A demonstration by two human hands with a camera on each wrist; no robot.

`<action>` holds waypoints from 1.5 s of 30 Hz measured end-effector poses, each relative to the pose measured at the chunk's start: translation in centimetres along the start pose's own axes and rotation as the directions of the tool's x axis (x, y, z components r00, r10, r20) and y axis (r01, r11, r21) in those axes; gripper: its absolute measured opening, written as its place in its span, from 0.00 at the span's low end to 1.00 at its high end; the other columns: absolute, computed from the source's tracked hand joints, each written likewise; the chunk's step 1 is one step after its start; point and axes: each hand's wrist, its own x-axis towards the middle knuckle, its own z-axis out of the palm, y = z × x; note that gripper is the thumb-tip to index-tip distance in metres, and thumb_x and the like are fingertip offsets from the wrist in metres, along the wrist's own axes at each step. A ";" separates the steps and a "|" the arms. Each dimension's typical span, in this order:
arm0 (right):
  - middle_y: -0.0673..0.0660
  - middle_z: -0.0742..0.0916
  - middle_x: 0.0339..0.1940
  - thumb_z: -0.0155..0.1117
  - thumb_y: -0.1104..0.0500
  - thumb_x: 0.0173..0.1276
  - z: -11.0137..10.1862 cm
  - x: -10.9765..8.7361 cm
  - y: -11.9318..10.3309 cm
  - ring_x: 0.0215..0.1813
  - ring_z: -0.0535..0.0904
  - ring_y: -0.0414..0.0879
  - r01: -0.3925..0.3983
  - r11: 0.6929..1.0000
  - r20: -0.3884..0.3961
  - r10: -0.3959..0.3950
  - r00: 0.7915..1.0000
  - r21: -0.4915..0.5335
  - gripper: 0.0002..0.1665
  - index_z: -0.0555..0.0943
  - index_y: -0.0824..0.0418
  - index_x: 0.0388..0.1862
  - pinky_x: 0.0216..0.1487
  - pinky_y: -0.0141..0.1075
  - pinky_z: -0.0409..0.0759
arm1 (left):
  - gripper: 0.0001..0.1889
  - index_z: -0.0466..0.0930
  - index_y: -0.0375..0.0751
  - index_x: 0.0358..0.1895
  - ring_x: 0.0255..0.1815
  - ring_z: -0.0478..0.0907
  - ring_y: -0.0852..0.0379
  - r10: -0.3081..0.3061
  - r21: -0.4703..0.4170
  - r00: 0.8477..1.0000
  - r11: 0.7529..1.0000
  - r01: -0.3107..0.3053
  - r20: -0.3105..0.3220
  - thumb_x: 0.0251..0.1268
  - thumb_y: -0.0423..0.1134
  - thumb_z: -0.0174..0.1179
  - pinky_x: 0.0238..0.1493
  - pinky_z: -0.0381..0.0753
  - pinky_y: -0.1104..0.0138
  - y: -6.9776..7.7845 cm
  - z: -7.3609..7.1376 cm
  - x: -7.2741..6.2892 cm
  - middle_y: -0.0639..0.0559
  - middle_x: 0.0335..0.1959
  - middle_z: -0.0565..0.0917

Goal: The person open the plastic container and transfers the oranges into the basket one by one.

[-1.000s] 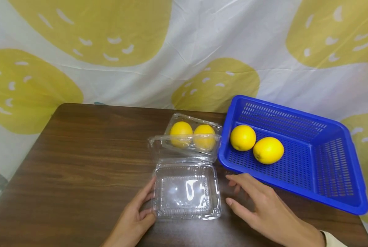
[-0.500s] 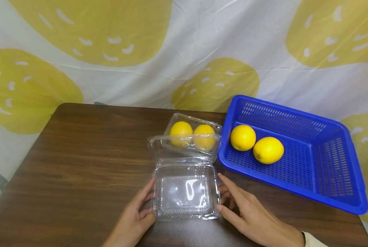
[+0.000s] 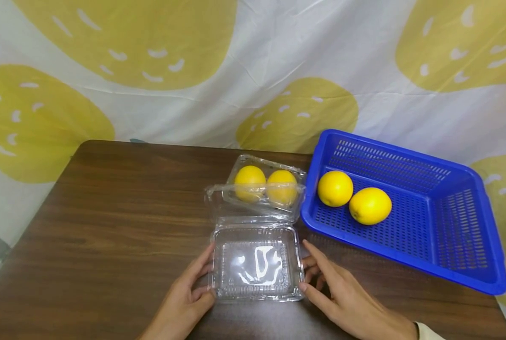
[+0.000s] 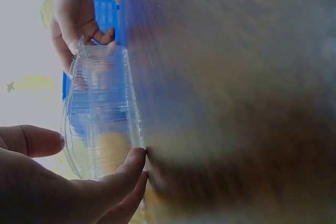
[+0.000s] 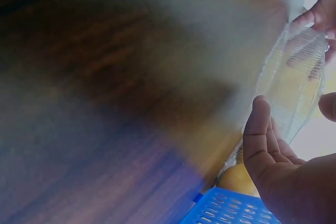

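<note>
Dark brown wood-grain counter, white cloth with yellow fruit print behind. Rectangular clear plastic container on counter, directly between the hands, longer side running left-right, its clear raised lid hinged at the far edge. Key relation: left hand at the container's left side, right hand at its right, facing each other across the long axis; left slightly nearer, seems in contact. Left grip: thumb and index spread wide along the side, touching, not wrapped round it. Right grip: loose, thumb and fingers apart, fingers a bit bent, at or just beside the rim; contact can't be told, no firm hold visible. Behind the lid, second clear plastic box with two round yellow fruits; right of it, perforated blue plastic basket with two more yellow fruits. Left wrist view shows height the head view misses: thumb up by the rim, fingertips low near the counter. Only head view shows all four fruits.
</note>
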 end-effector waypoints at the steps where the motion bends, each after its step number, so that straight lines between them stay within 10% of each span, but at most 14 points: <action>1: 0.50 0.88 0.54 0.70 0.66 0.78 0.1 0.0 0.0 0.43 0.80 0.32 -0.007 1.000 0.006 0.007 1.000 0.002 0.47 0.58 0.66 0.89 0.36 0.29 0.84 | 0.50 0.63 0.43 0.88 0.75 0.72 0.41 0.004 0.003 1.000 1.000 -0.004 -0.001 0.58 0.13 0.60 0.58 0.89 0.67 0.0 0.0 0.0 0.34 0.84 0.66; 11: 0.49 0.88 0.50 0.64 0.63 0.84 1.1 0.2 -0.2 0.44 0.82 0.32 -0.017 0.999 0.072 0.014 0.997 0.046 0.41 0.61 0.66 0.89 0.43 0.33 0.88 | 0.51 0.63 0.41 0.87 0.75 0.71 0.34 0.031 0.033 0.999 0.999 -0.030 -0.023 0.57 0.12 0.61 0.63 0.86 0.70 -0.7 -0.9 -0.5 0.32 0.84 0.65; 19: 0.48 0.87 0.52 0.62 0.59 0.86 2.0 1.0 -0.6 0.48 0.82 0.33 -0.028 0.999 0.105 0.025 0.994 0.026 0.41 0.58 0.64 0.90 0.50 0.36 0.89 | 0.51 0.62 0.40 0.88 0.69 0.77 0.68 0.071 0.093 0.997 0.993 -0.067 -0.039 0.57 0.11 0.61 0.61 0.86 0.71 -1.6 -2.5 -1.2 0.29 0.81 0.69; 27: 0.46 0.86 0.53 0.60 0.54 0.88 3.7 3.2 -1.6 0.50 0.82 0.33 -0.008 1.000 0.117 0.005 0.993 0.025 0.41 0.59 0.64 0.90 0.56 0.38 0.88 | 0.53 0.60 0.41 0.88 0.67 0.77 0.72 0.163 0.171 0.985 0.973 -0.153 -0.048 0.56 0.09 0.59 0.57 0.87 0.72 -2.8 -5.0 -1.8 0.25 0.76 0.73; 34: 0.44 0.85 0.50 0.57 0.50 0.89 4.8 5.4 -2.0 0.50 0.81 0.32 0.013 1.000 0.163 -0.017 0.987 0.021 0.42 0.57 0.63 0.91 0.57 0.35 0.87 | 0.56 0.56 0.40 0.89 0.68 0.77 0.72 0.265 0.158 0.964 0.953 -0.259 -0.016 0.53 0.06 0.55 0.57 0.88 0.71 -3.9 -7.4 -2.3 0.67 0.76 0.77; 45: 0.45 0.82 0.44 0.59 0.51 0.89 6.2 9.2 -2.9 0.43 0.77 0.32 0.066 0.998 0.231 -0.061 0.971 -0.014 0.43 0.55 0.65 0.91 0.48 0.26 0.83 | 0.55 0.55 0.36 0.89 0.70 0.78 0.71 0.367 0.092 0.930 0.927 -0.365 -0.010 0.53 0.02 0.50 0.58 0.87 0.74 -4.3 -10.6 -2.8 0.64 0.75 0.78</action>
